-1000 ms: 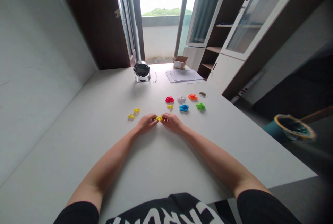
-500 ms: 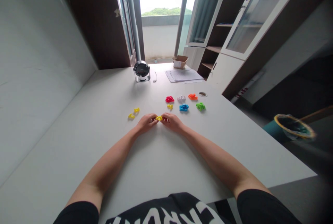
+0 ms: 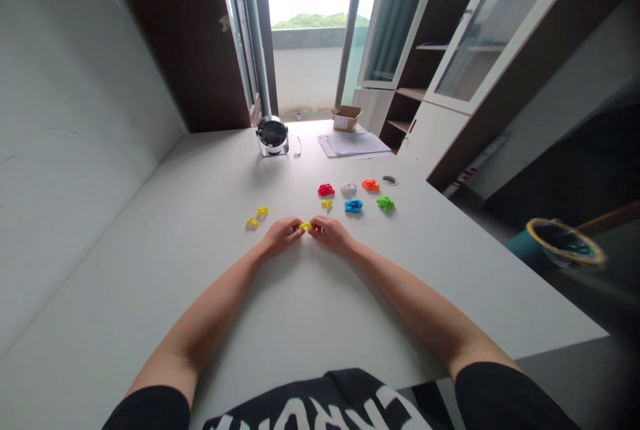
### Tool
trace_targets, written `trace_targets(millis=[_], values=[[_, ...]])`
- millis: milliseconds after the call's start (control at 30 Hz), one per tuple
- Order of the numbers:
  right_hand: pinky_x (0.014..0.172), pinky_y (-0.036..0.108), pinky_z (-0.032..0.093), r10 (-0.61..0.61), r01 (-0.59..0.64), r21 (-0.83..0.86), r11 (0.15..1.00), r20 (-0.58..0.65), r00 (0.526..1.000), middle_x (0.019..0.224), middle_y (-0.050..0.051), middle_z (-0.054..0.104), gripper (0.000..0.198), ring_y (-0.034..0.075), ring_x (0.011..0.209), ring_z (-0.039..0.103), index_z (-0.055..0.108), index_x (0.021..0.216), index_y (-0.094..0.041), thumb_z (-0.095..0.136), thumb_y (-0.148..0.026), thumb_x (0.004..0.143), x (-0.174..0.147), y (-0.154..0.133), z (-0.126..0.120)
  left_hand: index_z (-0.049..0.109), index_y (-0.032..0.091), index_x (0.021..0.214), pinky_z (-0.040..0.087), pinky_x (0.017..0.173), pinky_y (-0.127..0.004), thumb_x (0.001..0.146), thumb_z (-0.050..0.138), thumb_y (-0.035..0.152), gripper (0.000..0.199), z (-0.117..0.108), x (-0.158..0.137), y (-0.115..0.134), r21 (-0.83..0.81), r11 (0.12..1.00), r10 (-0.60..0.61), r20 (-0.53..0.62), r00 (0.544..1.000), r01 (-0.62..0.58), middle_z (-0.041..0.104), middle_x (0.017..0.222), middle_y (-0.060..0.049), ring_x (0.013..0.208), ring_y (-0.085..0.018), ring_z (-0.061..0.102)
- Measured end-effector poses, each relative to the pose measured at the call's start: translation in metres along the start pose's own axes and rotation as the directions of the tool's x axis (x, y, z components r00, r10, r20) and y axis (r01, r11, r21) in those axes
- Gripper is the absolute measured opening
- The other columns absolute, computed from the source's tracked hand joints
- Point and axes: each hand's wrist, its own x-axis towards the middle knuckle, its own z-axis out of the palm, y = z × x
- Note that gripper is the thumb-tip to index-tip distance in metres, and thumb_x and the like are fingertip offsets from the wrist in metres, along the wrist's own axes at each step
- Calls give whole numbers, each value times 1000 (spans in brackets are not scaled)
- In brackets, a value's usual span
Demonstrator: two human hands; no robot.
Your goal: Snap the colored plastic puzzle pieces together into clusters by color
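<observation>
Between my two hands is a small yellow plastic piece (image 3: 305,226), too small to make out its exact kind. The fingers of my left hand (image 3: 283,235) pinch it from the left, and those of my right hand (image 3: 330,234) grip its other side. Two similar yellow pieces (image 3: 257,217) lie to the left of my left hand. Another yellow piece (image 3: 327,205) rests just beyond my right hand. Past it are small plastic shapes: red (image 3: 326,190), whitish (image 3: 349,189), orange (image 3: 371,185), blue (image 3: 353,206) and green (image 3: 385,203).
On the white table (image 3: 210,183) a round black device on a metal stand (image 3: 273,136) is at the back. Papers (image 3: 357,144) and a small open cardboard box (image 3: 346,119) sit at the back right. A lined bin (image 3: 535,250) stands beyond the right edge.
</observation>
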Motion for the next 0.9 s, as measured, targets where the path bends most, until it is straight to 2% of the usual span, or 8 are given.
trace_targets(millis=[433,900], values=[[63,22,37,-1,1,-5,1000,12,1000,79,0,59,6,11,66,50,62,85,-19,59,-23,88,-1,2,0,66,20,95,43,73,-26,89,53,35,20,1,1,-1,20,1000,-16,-4,1000,17,66,85,-1,76,-15,55],[63,22,37,-2,2,-3,1000,11,1000,78,0,58,8,11,65,49,60,82,-19,58,-25,88,0,1,0,64,20,93,41,68,-25,91,52,35,19,-1,0,2,9,1000,-1,4,1000,1,64,83,0,73,-14,54]])
